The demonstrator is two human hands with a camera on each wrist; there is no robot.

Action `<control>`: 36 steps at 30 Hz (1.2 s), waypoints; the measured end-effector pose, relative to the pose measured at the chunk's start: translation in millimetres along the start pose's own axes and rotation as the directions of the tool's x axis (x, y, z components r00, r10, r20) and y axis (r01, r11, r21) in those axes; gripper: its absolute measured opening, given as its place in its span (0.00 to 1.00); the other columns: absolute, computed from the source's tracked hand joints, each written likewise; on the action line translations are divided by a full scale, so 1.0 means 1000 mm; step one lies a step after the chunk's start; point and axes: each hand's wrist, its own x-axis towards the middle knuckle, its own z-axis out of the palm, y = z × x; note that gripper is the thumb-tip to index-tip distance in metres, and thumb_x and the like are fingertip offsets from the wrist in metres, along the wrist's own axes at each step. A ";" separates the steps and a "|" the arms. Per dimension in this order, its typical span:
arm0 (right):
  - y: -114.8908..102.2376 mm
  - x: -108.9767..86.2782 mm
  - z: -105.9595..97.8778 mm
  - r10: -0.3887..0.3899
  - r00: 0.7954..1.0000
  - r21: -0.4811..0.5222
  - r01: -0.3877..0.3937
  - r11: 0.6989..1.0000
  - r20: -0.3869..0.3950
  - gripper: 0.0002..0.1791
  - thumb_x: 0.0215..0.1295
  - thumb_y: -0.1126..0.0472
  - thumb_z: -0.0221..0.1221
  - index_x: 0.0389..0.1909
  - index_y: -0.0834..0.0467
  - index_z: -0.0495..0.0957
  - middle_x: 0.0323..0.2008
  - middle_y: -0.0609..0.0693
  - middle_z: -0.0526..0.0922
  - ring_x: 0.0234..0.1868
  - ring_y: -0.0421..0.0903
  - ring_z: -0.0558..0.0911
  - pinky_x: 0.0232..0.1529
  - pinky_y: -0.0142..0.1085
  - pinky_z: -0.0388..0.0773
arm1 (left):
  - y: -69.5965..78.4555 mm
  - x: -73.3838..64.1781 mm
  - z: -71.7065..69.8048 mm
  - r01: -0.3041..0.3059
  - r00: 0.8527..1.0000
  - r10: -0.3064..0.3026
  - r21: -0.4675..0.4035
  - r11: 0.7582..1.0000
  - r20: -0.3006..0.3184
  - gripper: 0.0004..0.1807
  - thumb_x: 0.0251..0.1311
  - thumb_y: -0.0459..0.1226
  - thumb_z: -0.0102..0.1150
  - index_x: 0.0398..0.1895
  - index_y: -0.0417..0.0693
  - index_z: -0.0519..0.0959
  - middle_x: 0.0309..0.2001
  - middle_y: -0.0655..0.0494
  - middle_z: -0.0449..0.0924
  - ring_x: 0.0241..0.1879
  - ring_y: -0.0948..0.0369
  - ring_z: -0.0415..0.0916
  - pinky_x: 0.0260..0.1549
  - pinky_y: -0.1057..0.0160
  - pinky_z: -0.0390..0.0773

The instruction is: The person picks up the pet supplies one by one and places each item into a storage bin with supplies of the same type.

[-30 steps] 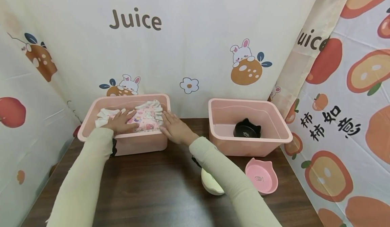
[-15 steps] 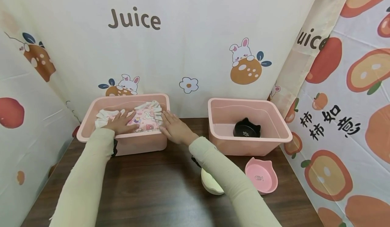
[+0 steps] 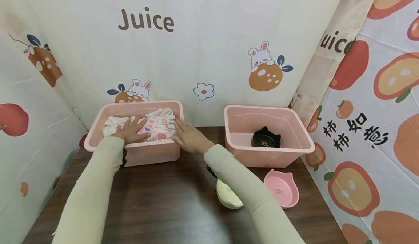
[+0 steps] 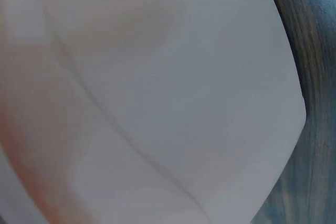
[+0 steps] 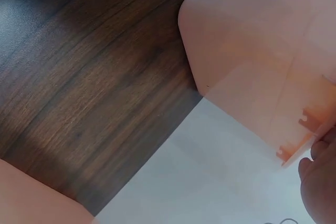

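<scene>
At the back left stands a pink plastic bin (image 3: 150, 153) holding a pink printed fabric item with white ruffled edges (image 3: 157, 127), perhaps a small garment. My left hand (image 3: 131, 131) lies across the bin's front rim, its spread fingers resting on the fabric. Flat against the bin's right end is my right hand (image 3: 190, 136), fingers extended along the rim. In the left wrist view the bin's pale wall (image 4: 184, 93) fills most of the picture, and that hand is out of sight. The right wrist view catches part of my right hand (image 5: 320, 182) at the bin's edge.
A second pink bin (image 3: 268, 158) stands at the back right with a black cat-eared bowl (image 3: 266, 139) inside. Before it on the dark wooden table (image 3: 157, 207) sit a pink cat-eared bowl (image 3: 284, 195) and a pale green bowl (image 3: 227, 196), partly under my right sleeve. Printed curtains (image 3: 203, 55) enclose the table.
</scene>
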 end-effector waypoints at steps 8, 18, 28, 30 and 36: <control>0.002 -0.003 -0.011 -0.014 0.999 0.046 0.012 0.999 0.047 0.38 0.75 0.41 0.33 0.75 0.60 0.44 0.76 0.56 0.47 0.76 0.50 0.43 0.74 0.42 0.43 | 0.010 -0.008 -0.014 -0.012 1.000 0.013 -0.031 0.999 0.008 0.49 0.64 0.62 0.44 0.76 0.42 0.42 0.75 0.36 0.30 0.70 0.30 0.26 0.58 0.23 0.32; 0.015 -0.048 -0.041 -0.027 0.999 0.109 0.023 0.994 0.028 0.38 0.74 0.41 0.39 0.75 0.61 0.47 0.75 0.55 0.49 0.76 0.48 0.45 0.74 0.38 0.45 | 0.024 -0.007 -0.023 -0.140 0.989 0.141 -0.021 0.990 0.053 0.44 0.66 0.54 0.50 0.75 0.39 0.46 0.74 0.32 0.32 0.70 0.31 0.26 0.58 0.23 0.29; 0.042 -0.121 -0.050 -0.019 0.999 0.113 0.023 0.993 -0.036 0.37 0.74 0.42 0.41 0.74 0.61 0.50 0.74 0.57 0.52 0.75 0.54 0.48 0.73 0.45 0.50 | 0.068 0.004 -0.023 -0.295 0.955 0.297 0.059 0.954 -0.017 0.39 0.70 0.49 0.44 0.75 0.40 0.45 0.75 0.34 0.36 0.73 0.37 0.34 0.64 0.30 0.34; 0.046 -0.139 -0.048 -0.023 0.998 0.119 0.029 0.992 -0.054 0.37 0.74 0.43 0.41 0.74 0.62 0.51 0.74 0.58 0.53 0.75 0.55 0.48 0.72 0.46 0.51 | 0.084 0.007 -0.019 -0.333 0.940 0.338 0.097 0.938 -0.044 0.38 0.71 0.49 0.42 0.75 0.40 0.45 0.75 0.36 0.37 0.74 0.39 0.34 0.67 0.34 0.35; 0.052 -0.191 -0.040 0.020 0.994 0.143 -0.004 0.990 -0.112 0.36 0.74 0.43 0.43 0.73 0.61 0.54 0.73 0.58 0.55 0.75 0.55 0.50 0.71 0.49 0.55 | 0.138 0.015 -0.008 -0.440 0.890 0.450 0.119 0.890 -0.079 0.39 0.71 0.52 0.42 0.75 0.39 0.45 0.76 0.40 0.38 0.74 0.43 0.36 0.70 0.43 0.34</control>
